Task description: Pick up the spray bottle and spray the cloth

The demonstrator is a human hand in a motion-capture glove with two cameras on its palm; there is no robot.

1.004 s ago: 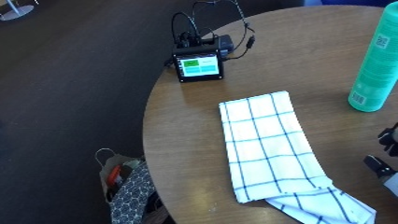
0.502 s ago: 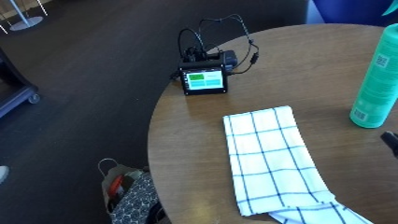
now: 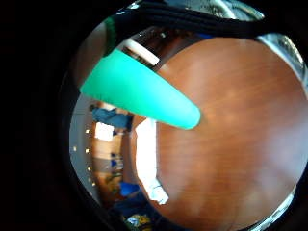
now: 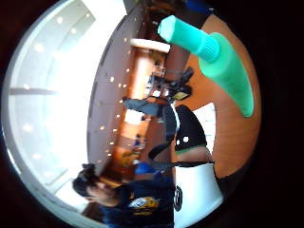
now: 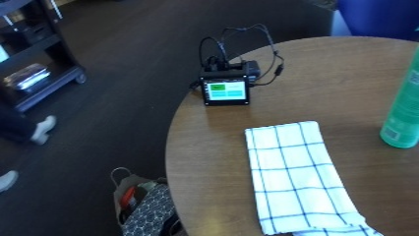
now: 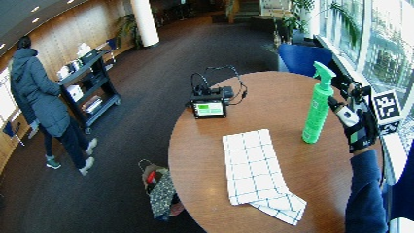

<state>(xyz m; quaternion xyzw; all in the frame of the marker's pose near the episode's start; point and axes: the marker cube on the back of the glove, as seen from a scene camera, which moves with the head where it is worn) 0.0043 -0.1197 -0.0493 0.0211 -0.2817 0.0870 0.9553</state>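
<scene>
Hovering just beside the upright spray bottle [image 6: 318, 104], gloved right hand [image 6: 353, 127], grip spread, unlike earlier frames' edge glimpse.

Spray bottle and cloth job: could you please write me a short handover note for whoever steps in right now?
Hands: the gloved right hand is raised beside the spray bottle, fingers open, not touching it.
Things: the green spray bottle stands upright on the round table. The checked cloth lies flat mid-table, one near corner folded over, apart from the bottle.
Done: the hand is in reach of the bottle.
Left: grip the bottle, lift it, aim at the cloth, spray.
</scene>
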